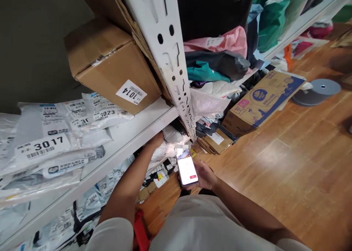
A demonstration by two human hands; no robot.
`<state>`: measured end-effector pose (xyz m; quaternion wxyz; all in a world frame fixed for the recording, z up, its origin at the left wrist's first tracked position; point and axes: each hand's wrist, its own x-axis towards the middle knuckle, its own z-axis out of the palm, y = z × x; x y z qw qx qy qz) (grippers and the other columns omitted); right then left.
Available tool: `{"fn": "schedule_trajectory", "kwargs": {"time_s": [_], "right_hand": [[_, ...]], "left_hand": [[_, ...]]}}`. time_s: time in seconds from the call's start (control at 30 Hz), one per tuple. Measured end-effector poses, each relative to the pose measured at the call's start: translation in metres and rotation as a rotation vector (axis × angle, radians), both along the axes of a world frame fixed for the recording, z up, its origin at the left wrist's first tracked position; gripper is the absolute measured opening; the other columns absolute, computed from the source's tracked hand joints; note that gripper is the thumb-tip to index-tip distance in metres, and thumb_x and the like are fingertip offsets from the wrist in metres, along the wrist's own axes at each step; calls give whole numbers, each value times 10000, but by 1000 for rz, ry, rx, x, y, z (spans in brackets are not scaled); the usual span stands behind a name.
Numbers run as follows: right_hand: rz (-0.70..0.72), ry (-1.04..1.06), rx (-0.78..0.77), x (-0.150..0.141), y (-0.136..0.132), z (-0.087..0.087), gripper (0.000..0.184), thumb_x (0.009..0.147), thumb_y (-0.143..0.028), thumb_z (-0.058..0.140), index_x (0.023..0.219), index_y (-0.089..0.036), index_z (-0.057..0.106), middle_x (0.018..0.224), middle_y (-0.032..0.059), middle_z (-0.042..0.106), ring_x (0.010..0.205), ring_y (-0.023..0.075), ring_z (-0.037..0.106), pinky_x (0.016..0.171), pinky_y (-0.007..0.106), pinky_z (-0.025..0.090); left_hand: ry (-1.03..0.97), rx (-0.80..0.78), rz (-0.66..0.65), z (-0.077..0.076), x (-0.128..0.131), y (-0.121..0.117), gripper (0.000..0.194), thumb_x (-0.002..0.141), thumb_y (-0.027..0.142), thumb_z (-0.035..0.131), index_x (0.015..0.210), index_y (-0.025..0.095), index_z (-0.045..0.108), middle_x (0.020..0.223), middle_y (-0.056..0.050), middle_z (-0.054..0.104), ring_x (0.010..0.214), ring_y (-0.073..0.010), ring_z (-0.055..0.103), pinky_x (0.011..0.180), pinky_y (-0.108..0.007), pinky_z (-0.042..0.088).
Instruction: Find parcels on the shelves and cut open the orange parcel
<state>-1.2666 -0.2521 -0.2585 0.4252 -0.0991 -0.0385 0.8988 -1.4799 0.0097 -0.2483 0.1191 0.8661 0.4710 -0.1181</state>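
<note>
My right hand (206, 176) is closed around a smartphone (187, 170) held at waist height, its lit screen facing up at me. My left hand (157, 139) reaches in under the edge of the white shelf (129, 141), close to a pale plastic parcel (172, 134) and other white bags on the level below. The fingers of that hand are hidden among the parcels, so whether they grip anything does not show.
A brown box (110, 67) labelled 1014 and several labelled bags (44, 144) lie on the upper left shelf. A perforated white post (165, 42) stands ahead. A printed carton (261, 100) and a grey round base (316, 91) sit right. Something red (141, 231) stands below.
</note>
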Motion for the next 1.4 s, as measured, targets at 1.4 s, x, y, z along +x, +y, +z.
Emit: {"fn": "schedule_trajectory", "kwargs": {"time_s": [1.4], "right_hand": [[-159, -158, 169, -66, 21, 0, 538, 850, -568, 545, 1297, -304, 405, 1204, 55, 597, 899, 212, 647, 684, 343, 541]], "left_hand": [[-140, -145, -310, 11, -37, -11, 493, 856, 89, 309, 1281, 217, 523, 1396, -60, 473, 1308, -172, 389, 1140, -399, 236]]}}
